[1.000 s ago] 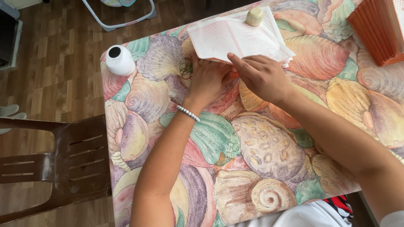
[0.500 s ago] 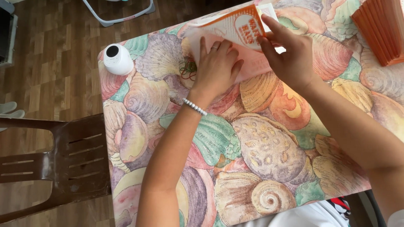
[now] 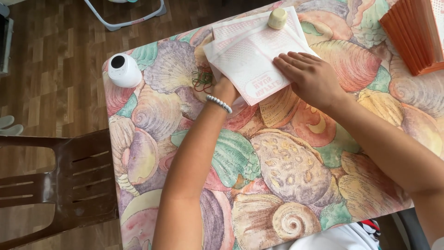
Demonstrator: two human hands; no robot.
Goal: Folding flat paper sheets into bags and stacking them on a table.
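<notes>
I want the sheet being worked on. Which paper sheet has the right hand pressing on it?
The front sheet, under the right hand; the rear sheet holds only a cap.

cap [image 3: 277,18] on paper sheets [image 3: 259,55] (jar [image 3: 124,70] left)

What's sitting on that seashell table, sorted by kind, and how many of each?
White paper sheets: 1 stack, sheet number unclear
Small beige cap: 1
White round device: 1
Orange pleated paper: 1
Rubber band bunch: 1
Total: 5

White, pink-dotted paper [image 3: 259,60]; pastel seashell-patterned tablecloth [image 3: 277,171]; orange pleated paper [image 3: 409,34].
</notes>
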